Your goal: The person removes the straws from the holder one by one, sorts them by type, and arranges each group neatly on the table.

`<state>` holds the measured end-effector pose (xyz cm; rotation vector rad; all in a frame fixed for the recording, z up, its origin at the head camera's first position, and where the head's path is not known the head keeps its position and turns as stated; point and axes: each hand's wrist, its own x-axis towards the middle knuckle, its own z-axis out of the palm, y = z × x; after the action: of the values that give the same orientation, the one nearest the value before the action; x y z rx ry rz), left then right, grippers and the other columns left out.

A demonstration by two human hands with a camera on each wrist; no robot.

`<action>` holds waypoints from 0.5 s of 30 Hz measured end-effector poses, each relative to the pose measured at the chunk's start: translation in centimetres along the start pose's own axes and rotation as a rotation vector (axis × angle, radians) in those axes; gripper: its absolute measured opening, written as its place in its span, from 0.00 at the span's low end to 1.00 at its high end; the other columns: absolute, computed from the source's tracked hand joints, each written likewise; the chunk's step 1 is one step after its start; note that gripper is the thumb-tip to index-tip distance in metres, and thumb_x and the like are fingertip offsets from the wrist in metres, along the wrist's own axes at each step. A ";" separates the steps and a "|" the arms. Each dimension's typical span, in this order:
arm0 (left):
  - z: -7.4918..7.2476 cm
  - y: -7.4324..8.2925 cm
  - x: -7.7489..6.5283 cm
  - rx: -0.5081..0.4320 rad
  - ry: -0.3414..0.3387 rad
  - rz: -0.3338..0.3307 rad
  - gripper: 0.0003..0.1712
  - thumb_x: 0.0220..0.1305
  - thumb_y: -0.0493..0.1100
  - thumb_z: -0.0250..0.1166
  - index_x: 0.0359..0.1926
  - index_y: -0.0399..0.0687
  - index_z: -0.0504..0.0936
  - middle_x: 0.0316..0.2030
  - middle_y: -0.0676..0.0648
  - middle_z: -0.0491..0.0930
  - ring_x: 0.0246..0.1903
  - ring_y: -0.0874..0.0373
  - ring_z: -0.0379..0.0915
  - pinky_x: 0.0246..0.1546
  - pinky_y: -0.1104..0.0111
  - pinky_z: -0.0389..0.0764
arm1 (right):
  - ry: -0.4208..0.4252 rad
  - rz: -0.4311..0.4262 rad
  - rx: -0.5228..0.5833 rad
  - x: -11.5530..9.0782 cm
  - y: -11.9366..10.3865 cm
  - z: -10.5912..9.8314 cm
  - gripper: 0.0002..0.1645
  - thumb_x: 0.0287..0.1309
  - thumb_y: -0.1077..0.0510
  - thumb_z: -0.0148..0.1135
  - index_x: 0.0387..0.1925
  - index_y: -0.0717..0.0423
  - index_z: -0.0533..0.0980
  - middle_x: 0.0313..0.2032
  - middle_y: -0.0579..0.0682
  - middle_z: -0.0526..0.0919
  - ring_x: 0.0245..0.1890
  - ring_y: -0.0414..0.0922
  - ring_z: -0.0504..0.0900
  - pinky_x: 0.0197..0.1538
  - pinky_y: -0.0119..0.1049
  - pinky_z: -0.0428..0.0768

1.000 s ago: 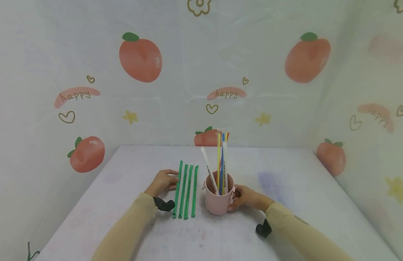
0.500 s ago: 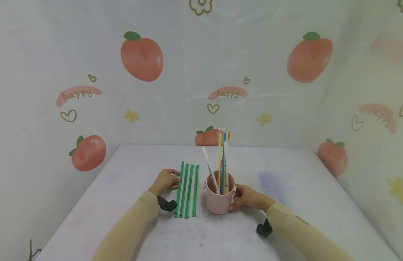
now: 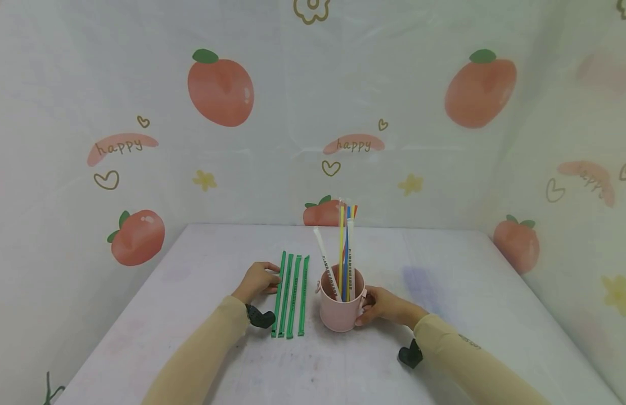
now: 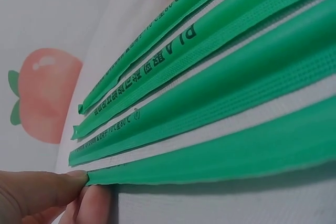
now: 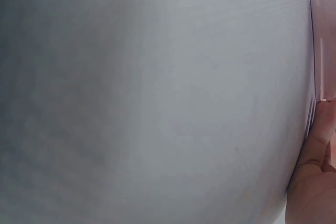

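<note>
Several straws in green wrappers lie side by side on the table, among them the leftmost green-wrapped straw (image 3: 279,301). My left hand (image 3: 258,281) is at the far half of that straw. In the left wrist view, the thumb and a finger pinch this nearest straw (image 4: 210,158) at its edge, and they hide part of its end. To the right stands a pink bucket (image 3: 338,316), upright, with white-wrapped and coloured straws (image 3: 346,253) leaning in it. My right hand (image 3: 388,306) grips the bucket's right side near its handle mount. The right wrist view shows the thumb against the pink wall (image 5: 324,40).
A white table (image 3: 313,371) bears it all, with a purple stain (image 3: 419,281) behind the right hand. A white curtain (image 3: 282,101) printed with peaches closes off the back and sides. Dark straps sit at both wrists.
My left forearm has shifted slightly to the right. The leftmost green straw looks a little narrower at its far end. The right hand and the bucket stay in place; the head view shifts slightly.
</note>
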<state>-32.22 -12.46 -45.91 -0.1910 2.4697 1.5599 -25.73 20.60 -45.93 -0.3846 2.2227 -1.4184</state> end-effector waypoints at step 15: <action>-0.2 0.2 -0.1 0.009 0.001 -0.017 0.19 0.53 0.32 0.66 0.48 0.36 0.78 0.26 0.42 0.79 0.22 0.58 0.76 0.23 0.70 0.81 | 0.004 0.012 -0.022 0.0 0.0 0.0 0.31 0.39 0.60 0.76 0.46 0.60 0.70 0.33 0.49 0.70 0.37 0.44 0.69 0.40 0.33 0.69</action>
<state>-32.18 -12.59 -45.66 -0.2105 2.4694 1.5421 -25.74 20.53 -45.93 -0.3754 2.2415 -1.3912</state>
